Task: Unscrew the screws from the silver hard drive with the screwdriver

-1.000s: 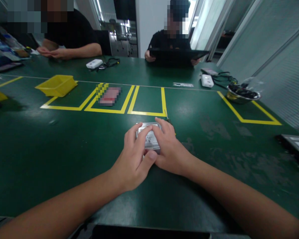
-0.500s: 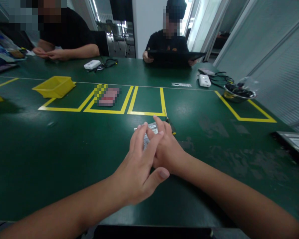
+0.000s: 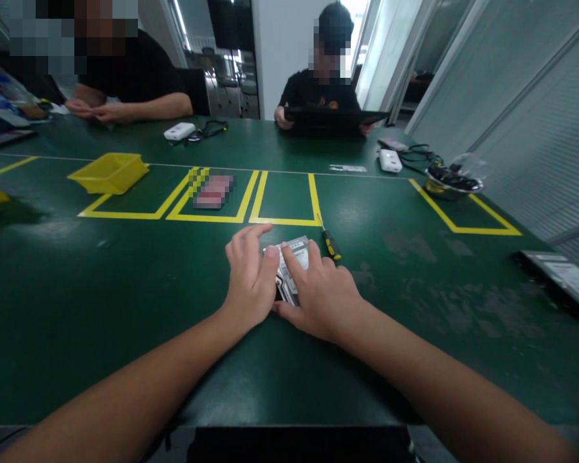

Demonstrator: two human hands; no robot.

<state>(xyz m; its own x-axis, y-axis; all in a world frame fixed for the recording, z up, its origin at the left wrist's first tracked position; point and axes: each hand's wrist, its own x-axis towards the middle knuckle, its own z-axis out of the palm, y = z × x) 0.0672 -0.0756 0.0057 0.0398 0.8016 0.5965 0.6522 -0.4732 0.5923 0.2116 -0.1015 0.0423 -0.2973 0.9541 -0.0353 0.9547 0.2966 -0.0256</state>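
Observation:
A small silver hard drive (image 3: 295,252) with a white label lies on the green table between my hands. My right hand (image 3: 321,289) is over its right side, index finger stretched across the label and thumb at the near edge, gripping it. Along the drive's left side stands my left hand (image 3: 249,273), thumb raised by the drive's corner and fingers apart from the thumb. Whether the left hand presses on the drive's edge I cannot tell. A black and yellow screwdriver (image 3: 331,244) lies just right of the drive, its tip pointing away.
Yellow tape marks rectangles across the table (image 3: 174,373). A yellow bin (image 3: 109,175) and a blurred pink item (image 3: 213,191) are at left. A metal bowl (image 3: 453,186) of dark parts and a larger hard drive (image 3: 560,280) are at right. Two people sit opposite.
My left hand has moved left, off my right hand, and down to the drive's left side. More of the drive and the whole screwdriver now show. The view has shifted slightly.

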